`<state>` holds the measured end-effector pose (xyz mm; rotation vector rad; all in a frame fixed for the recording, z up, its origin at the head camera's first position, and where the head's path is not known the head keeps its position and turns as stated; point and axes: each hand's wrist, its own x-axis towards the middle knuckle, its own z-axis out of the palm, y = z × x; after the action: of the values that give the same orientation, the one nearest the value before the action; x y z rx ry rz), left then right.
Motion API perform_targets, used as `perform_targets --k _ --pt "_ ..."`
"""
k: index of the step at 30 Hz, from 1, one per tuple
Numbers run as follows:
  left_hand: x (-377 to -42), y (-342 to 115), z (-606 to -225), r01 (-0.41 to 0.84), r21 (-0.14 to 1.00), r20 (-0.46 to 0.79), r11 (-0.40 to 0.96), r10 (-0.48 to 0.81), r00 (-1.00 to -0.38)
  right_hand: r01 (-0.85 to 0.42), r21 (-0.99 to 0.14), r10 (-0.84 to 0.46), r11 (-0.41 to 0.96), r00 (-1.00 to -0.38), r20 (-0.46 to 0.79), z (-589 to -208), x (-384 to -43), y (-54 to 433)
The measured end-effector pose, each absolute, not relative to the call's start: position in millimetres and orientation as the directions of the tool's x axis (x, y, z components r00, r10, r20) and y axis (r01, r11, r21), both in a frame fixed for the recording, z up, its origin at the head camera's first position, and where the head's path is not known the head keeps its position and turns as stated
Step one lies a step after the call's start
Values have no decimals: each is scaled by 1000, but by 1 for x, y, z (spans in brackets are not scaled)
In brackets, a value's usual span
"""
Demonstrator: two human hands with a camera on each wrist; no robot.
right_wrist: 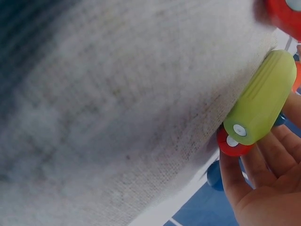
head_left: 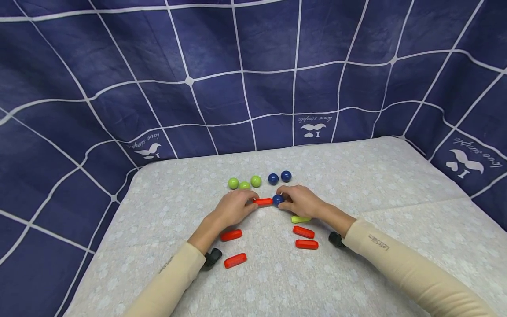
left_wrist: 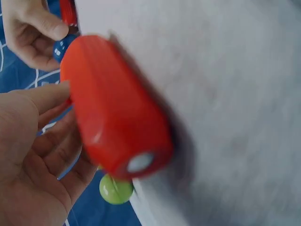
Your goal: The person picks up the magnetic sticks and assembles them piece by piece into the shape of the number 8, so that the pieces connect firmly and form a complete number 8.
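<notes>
Near the middle of the table in the head view, my left hand [head_left: 236,207] pinches a short red rod [head_left: 263,202] by its left end. My right hand [head_left: 300,201] holds a shiny blue ball [head_left: 278,200] between thumb and fingers. Ball and rod meet end to end, seemingly touching. A yellow-green rod [head_left: 300,219] lies just under the right hand; in the right wrist view that rod [right_wrist: 261,99] covers part of the fingers. A large red rod [left_wrist: 115,106] fills the left wrist view's foreground, partly hiding the left fingers.
Beyond the hands sit green balls [head_left: 233,183] and two more blue balls [head_left: 273,178]. Two red rods [head_left: 235,260] lie by the left forearm, two others [head_left: 306,244] by the right. A pale patterned cloth [head_left: 269,286] covers the table; a blue gridded curtain [head_left: 269,101] hangs behind.
</notes>
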<state>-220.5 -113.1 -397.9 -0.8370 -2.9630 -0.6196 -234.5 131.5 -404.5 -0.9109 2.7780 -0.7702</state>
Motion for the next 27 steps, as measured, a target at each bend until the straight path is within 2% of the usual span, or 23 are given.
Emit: perform_targets --k 6,11,15,19,27 --pt "-229 -130 -389 458 458 137 762 449 -883 -523 -496 -581 694 -812 43 -406 -234 133" --pt "-243 -148 -385 389 550 228 739 315 -921 -529 -497 -586 688 -809 50 -407 -234 132" --pt "-252 -159 -388 328 612 233 720 232 -944 -529 -503 -588 684 -808 51 -407 -234 131" --pt "-258 -165 -393 294 627 206 721 210 -956 -529 -504 -588 682 -807 52 -407 -234 131" --pt "-269 -169 -402 255 589 125 766 225 -966 -534 -498 -590 683 -806 54 -405 -234 131"
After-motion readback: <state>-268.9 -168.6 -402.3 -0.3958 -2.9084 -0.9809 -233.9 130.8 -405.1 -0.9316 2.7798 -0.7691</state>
